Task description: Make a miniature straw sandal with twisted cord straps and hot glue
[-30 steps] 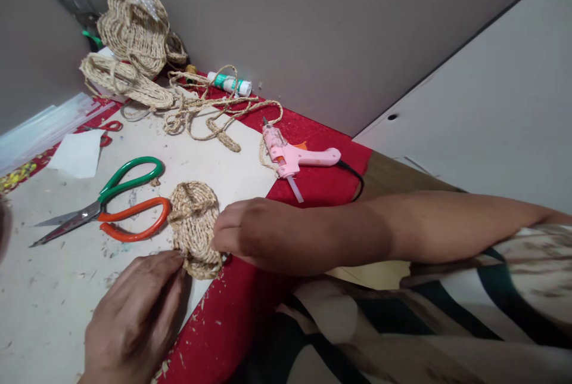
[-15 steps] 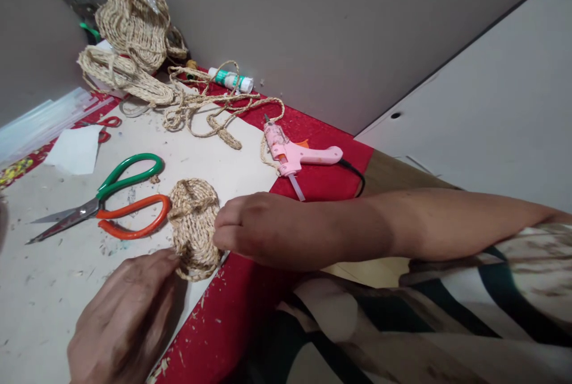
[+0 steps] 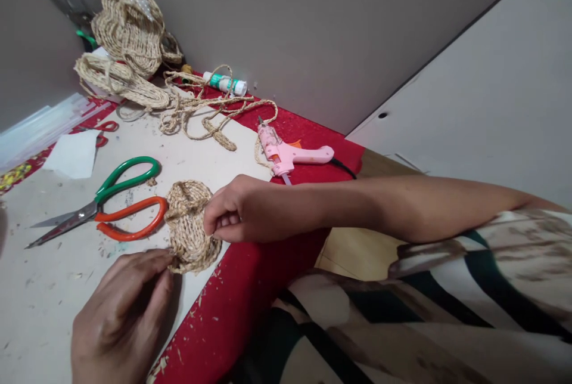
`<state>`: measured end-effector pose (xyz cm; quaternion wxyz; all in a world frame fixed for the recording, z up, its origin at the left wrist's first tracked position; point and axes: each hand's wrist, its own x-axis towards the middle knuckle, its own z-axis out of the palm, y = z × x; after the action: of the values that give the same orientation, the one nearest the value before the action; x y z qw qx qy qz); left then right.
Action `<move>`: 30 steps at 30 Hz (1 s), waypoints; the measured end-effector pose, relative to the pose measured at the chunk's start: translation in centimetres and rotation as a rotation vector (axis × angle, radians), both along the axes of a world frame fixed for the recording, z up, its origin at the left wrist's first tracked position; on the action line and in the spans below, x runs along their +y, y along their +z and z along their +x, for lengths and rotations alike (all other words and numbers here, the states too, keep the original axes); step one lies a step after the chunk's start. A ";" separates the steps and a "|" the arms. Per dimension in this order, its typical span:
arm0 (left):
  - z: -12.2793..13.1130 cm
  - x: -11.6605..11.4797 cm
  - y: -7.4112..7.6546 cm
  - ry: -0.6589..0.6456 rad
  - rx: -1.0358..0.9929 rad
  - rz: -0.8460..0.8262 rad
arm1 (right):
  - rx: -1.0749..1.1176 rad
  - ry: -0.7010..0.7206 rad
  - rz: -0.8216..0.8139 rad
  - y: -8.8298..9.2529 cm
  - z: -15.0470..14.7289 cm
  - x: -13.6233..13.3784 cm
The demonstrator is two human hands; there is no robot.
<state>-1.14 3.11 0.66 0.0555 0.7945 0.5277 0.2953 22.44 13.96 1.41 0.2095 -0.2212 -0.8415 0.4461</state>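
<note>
A small woven jute sandal (image 3: 190, 226) lies at the edge of a pale board (image 3: 53, 271) on the red cloth. My left hand (image 3: 123, 318) pinches its near end with closed fingers. My right hand (image 3: 236, 211) reaches across from the right, fingers curled onto the sandal's right edge. Scissors (image 3: 114, 205) with one green and one orange handle lie just left of the sandal.
A pink glue gun (image 3: 290, 154) with a black cord rests on the red cloth (image 3: 250, 288). Loose braided jute cord (image 3: 210, 112), larger woven sandals (image 3: 127, 50), a glue tube (image 3: 223, 83), small red scissors (image 3: 100, 130) and a paper scrap (image 3: 74, 154) lie farther back by the wall.
My right hand has lifted and tilted, showing its curled fingers on the sandal's edge. The left hand has slid slightly toward me, still pinching the near end.
</note>
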 end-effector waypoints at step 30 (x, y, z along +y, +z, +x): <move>0.6 0.0 0.4 0.092 -0.161 -0.205 | -0.098 0.105 0.071 -0.5 0.2 0.4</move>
<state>-0.55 3.08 1.10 0.1649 0.7334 0.5847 0.3051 22.62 14.36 0.92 0.1521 -0.1911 -0.8764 0.4151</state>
